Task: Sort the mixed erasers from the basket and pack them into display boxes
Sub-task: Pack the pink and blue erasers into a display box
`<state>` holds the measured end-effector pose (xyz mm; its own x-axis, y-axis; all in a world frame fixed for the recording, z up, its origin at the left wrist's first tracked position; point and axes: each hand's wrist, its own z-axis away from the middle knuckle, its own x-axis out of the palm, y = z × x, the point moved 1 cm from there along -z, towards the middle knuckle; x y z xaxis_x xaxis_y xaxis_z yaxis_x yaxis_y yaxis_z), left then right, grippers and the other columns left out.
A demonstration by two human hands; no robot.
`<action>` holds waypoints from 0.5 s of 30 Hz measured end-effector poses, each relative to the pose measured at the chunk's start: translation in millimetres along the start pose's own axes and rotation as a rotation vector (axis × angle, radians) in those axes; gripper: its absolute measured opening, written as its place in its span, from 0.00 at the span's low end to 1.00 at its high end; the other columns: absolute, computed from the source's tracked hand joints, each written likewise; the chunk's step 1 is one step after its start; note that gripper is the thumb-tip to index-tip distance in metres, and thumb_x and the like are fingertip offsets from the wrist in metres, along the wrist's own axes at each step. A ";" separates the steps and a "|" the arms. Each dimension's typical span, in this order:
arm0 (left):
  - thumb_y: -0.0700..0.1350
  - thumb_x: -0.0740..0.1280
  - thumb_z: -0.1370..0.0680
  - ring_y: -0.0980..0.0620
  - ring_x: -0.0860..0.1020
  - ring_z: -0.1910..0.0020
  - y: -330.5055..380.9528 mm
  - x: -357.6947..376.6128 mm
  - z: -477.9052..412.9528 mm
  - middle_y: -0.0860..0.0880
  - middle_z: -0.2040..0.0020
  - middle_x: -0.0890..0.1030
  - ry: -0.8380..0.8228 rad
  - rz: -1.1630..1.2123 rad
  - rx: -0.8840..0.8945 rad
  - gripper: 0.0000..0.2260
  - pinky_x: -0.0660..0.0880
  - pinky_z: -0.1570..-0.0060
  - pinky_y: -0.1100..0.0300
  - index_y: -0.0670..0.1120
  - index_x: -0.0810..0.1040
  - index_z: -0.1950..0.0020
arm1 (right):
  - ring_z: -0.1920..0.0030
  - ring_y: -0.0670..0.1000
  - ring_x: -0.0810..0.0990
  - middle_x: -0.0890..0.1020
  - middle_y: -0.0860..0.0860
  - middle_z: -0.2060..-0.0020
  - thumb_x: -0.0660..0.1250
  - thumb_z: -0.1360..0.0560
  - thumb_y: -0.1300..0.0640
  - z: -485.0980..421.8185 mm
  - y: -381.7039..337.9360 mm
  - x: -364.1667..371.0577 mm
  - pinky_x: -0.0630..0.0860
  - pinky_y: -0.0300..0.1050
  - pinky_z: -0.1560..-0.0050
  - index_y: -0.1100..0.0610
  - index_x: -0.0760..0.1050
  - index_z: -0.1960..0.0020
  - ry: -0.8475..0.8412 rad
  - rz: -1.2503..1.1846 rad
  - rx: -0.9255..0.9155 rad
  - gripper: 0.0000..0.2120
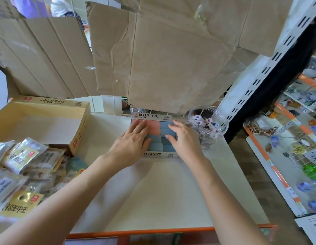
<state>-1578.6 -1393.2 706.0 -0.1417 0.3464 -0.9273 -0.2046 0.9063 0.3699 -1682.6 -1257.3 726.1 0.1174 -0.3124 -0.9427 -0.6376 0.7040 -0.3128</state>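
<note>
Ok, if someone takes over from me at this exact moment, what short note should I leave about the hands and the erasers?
Left hand: open, pressing flat on the erasers in the display box.
Right hand: open, fingers resting on the blue erasers at the box's right side.
Done: the box looks nearly full, with pink erasers at the far left and blue ones elsewhere.
Left: probably level the rows. Small erasers remain in the clear jar right of the box. A yellow box stands open on the left.
</note>
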 end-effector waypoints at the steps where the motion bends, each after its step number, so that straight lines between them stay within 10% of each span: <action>1: 0.50 0.49 0.18 0.52 0.46 0.24 0.1 0.0 -0.1 0.51 0.23 0.52 0.003 0.000 -0.002 0.22 0.49 0.29 0.59 0.46 0.55 0.25 | 0.31 0.49 0.68 0.67 0.50 0.28 0.65 0.23 0.53 -0.8 0.0 0.8 0.61 0.39 0.36 0.57 0.70 0.31 0.011 -0.003 -0.006 0.22; 15: 0.50 0.48 0.18 0.52 0.43 0.24 -0.8 0.5 -2.1 0.50 0.23 0.48 -0.042 -0.010 -0.015 0.23 0.48 0.27 0.57 0.46 0.51 0.24 | 0.28 0.49 0.64 0.60 0.49 0.25 0.58 0.20 0.54 2.7 -2.9 4.1 0.68 0.47 0.35 0.55 0.62 0.26 -0.038 0.076 -0.019 0.22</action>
<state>-1580.6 -1394.3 705.3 -0.0992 0.3475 -0.9324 -0.2204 0.9061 0.3612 -1678.2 -1259.0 722.8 0.0968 -0.2339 -0.9674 -0.6601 0.7124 -0.2383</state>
